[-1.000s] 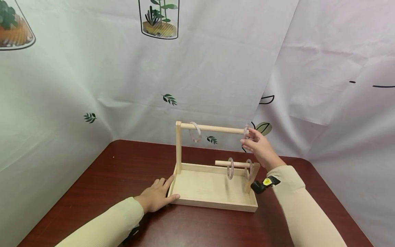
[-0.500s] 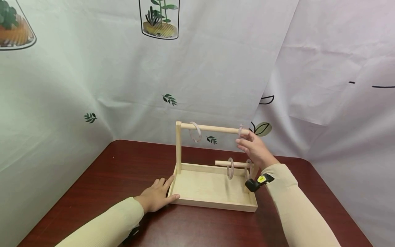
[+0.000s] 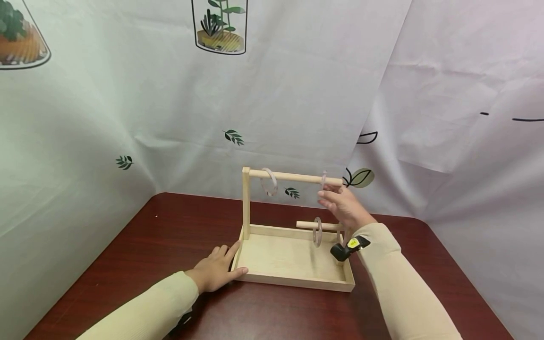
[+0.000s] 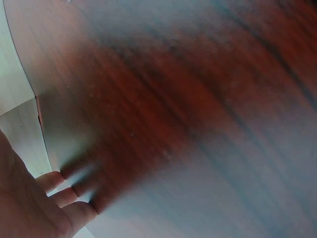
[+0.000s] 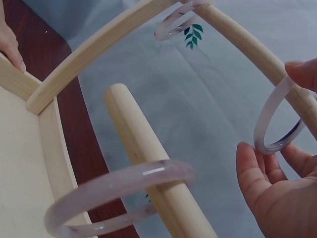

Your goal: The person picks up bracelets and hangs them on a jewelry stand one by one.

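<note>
A wooden stand has a shallow tray and two horizontal rods. My right hand is at the free end of the upper rod, holding a pale translucent bangle that encircles the rod. In the right wrist view its thumb is at the bangle's upper part and the fingers are at its lower edge. A second bangle hangs near the upper rod's left end. Straight-fingered, my left hand rests on the tray's left rim, its thumb over the front corner.
On the lower rod hangs a mauve bangle; another, farther right, is mostly hidden behind the right wrist. A dark red table carries the stand. White printed cloth hangs behind and at both sides.
My right hand has slid its bangle leftward along the upper rod, from the rod's tip inward. The left hand and the stand have stayed put.
</note>
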Action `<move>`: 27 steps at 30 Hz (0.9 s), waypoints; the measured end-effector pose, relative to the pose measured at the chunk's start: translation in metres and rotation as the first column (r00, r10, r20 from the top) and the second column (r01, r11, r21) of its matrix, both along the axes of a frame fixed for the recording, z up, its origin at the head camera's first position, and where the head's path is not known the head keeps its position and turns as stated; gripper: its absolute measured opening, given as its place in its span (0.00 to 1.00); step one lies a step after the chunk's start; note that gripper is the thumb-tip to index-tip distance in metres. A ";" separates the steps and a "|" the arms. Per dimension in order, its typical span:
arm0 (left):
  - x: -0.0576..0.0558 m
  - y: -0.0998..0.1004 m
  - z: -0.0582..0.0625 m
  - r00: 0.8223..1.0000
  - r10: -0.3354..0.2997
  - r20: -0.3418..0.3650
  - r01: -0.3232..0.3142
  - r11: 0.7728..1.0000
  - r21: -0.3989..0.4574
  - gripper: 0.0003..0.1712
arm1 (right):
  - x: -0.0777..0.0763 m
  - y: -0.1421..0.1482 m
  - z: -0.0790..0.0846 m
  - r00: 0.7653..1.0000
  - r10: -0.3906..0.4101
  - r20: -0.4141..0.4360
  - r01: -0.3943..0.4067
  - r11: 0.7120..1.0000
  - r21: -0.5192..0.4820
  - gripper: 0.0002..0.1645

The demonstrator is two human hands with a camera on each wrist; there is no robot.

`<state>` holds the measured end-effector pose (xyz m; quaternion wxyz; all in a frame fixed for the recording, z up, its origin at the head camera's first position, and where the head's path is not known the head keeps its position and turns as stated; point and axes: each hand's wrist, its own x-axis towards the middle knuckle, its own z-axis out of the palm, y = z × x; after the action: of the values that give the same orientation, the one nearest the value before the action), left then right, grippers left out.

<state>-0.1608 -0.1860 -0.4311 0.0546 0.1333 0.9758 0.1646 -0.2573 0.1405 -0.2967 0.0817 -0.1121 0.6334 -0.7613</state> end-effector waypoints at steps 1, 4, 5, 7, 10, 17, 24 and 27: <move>0.000 0.000 0.000 1.000 0.000 0.000 0.000 1.000 0.002 0.49 | 0.000 -0.001 0.000 1.000 0.004 0.006 -0.004 1.000 -0.013 0.17; 0.000 0.000 0.001 1.000 0.001 0.003 -0.001 1.000 0.004 0.49 | -0.001 -0.003 -0.001 1.000 0.009 0.019 -0.008 0.999 -0.045 0.18; 0.000 0.000 0.001 1.000 0.001 0.004 -0.001 1.000 0.004 0.49 | -0.001 -0.004 -0.002 1.000 0.013 0.020 -0.012 0.999 -0.049 0.18; 0.000 0.000 0.001 1.000 0.001 0.006 -0.001 1.000 0.003 0.49 | -0.002 -0.006 -0.003 0.999 0.026 0.020 -0.025 0.998 -0.054 0.17; 0.000 0.000 0.001 1.000 0.000 0.007 0.000 1.000 0.001 0.49 | -0.004 -0.009 -0.004 0.999 0.040 0.019 -0.039 0.998 -0.039 0.18; -0.001 0.000 0.000 1.000 0.004 0.011 -0.004 1.000 -0.002 0.49 | -0.007 -0.017 -0.007 0.997 0.068 0.025 -0.067 0.997 -0.022 0.21; -0.001 0.000 0.000 1.000 0.001 0.013 -0.001 1.000 -0.007 0.50 | -0.008 -0.024 -0.008 0.996 0.073 0.049 -0.072 0.997 -0.010 0.25; -0.001 0.000 0.001 1.000 -0.001 0.010 0.001 1.000 -0.006 0.50 | -0.008 -0.026 -0.008 0.995 0.083 0.046 -0.084 0.996 0.006 0.33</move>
<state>-0.1614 -0.1856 -0.4299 0.0597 0.1326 0.9760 0.1622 -0.2655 0.1145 -0.3043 0.1282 -0.1207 0.6292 -0.7571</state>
